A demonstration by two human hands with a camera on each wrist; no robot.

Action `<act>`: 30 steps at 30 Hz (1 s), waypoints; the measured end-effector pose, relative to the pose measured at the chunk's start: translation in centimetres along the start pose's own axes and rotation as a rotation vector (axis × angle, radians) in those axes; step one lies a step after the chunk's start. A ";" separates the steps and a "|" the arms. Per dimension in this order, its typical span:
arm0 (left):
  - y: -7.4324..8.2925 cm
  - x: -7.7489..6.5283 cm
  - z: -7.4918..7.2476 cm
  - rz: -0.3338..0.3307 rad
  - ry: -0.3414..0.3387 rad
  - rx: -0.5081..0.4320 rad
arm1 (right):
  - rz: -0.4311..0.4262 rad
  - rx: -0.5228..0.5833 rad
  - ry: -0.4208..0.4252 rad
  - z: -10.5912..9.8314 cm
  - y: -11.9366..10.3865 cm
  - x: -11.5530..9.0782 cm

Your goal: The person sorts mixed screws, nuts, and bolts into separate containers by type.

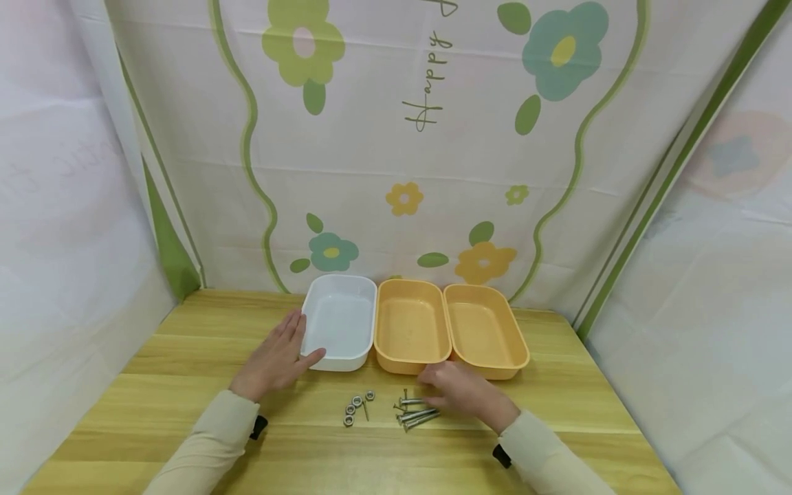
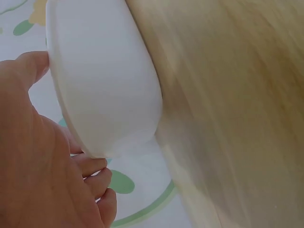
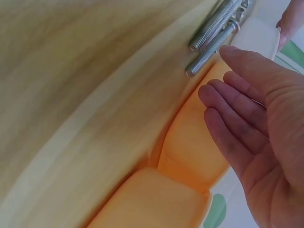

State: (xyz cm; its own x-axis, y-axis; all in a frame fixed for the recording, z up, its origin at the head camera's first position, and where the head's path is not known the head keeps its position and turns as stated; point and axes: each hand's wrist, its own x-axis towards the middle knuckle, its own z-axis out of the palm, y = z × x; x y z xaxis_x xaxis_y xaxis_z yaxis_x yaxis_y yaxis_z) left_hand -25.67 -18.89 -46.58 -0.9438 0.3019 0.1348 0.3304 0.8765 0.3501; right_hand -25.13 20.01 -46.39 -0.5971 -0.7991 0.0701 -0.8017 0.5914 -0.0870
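Observation:
My left hand [image 1: 280, 354] rests at the near left corner of a white tray [image 1: 343, 359], its thumb at the front rim and its fingers along the left side. In the left wrist view the thumb touches the rim of that tray [image 2: 104, 76]. My right hand [image 1: 467, 390] hovers over the table in front of the middle yellow tray [image 1: 408, 367], fingers loosely bent with nothing in them. Right by its thumb lie several metal bolts [image 1: 416, 416], with small screws [image 1: 405, 394] among them. The right wrist view shows the threaded ends of the bolts [image 3: 216, 26].
Another yellow tray [image 1: 495, 372] stands at the right end of the row, against the floral cloth [image 1: 346, 165] at the back. Several hex nuts [image 1: 350, 410] and a thin screw [image 1: 366, 411] lie on the wooden table [image 1: 309, 454] left of the bolts.

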 end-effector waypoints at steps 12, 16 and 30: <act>-0.1 0.2 0.7 0.011 0.038 0.050 | -0.035 -0.014 -0.051 0.7 -0.2 0.7; 0.1 0.1 0.5 0.011 0.033 0.053 | -0.047 -0.012 -0.058 0.7 -0.3 0.9; 0.0 0.0 0.5 -0.003 0.022 0.053 | -0.034 -0.024 -0.018 1.0 -0.7 1.0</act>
State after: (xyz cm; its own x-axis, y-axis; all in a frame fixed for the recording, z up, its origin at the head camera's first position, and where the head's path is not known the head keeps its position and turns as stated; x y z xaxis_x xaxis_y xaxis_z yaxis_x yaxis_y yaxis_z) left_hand -25.67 -18.73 -47.04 -0.9442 0.2913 0.1539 0.3256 0.8964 0.3008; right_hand -25.14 18.73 -47.23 -0.5688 -0.8206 0.0551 -0.8223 0.5658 -0.0613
